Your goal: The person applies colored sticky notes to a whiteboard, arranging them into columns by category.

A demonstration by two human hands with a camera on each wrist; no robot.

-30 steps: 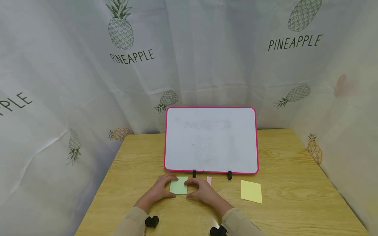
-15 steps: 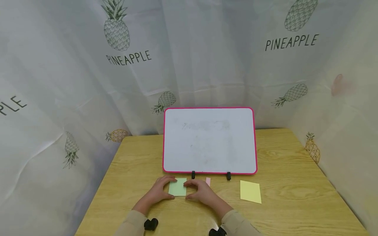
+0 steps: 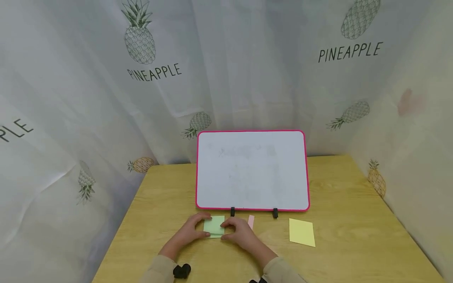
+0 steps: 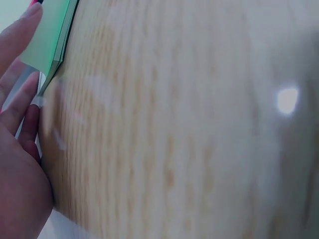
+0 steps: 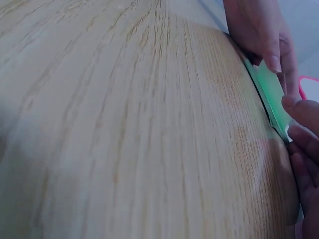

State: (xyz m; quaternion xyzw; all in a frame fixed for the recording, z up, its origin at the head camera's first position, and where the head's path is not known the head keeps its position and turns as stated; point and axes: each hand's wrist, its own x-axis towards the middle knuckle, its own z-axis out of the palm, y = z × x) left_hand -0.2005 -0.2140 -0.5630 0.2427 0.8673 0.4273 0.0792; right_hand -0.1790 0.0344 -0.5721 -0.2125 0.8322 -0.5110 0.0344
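1. Both sides of the green sticky-note pad (image 3: 214,225) are held where it lies on the wooden table (image 3: 354,243), in front of the left part of the whiteboard (image 3: 247,171).
2. The left hand (image 3: 191,228) has its thumb and forefinger curled and clamped on the pad's left side; its remaining fingers are mostly covered in the head view.
3. The right hand (image 3: 242,234) has its thumb and forefinger clamped on the pad's right side; how its other fingers lie is hard to make out.
4. A step shows at the pad's edge farthest from the whiteboard; whether the top sheet is lifted or only shifted, I cannot tell.
5. In front of the whiteboard's middle, a pink paper strip (image 3: 251,221) is partly hidden by the right hand.
6. A yellow sticky note (image 3: 302,232) lies askew in front of the whiteboard's right end.
7. Faint grey smudges on the whiteboard are unreadable; two black supports (image 3: 232,212) show at its lower rim.
8. Behind the whiteboard, the pineapple-print curtain (image 3: 247,78) runs out of frame, one word cut short at far left.
9. Well in front of the whiteboard, the cream sleeves (image 3: 159,271) are cut off.
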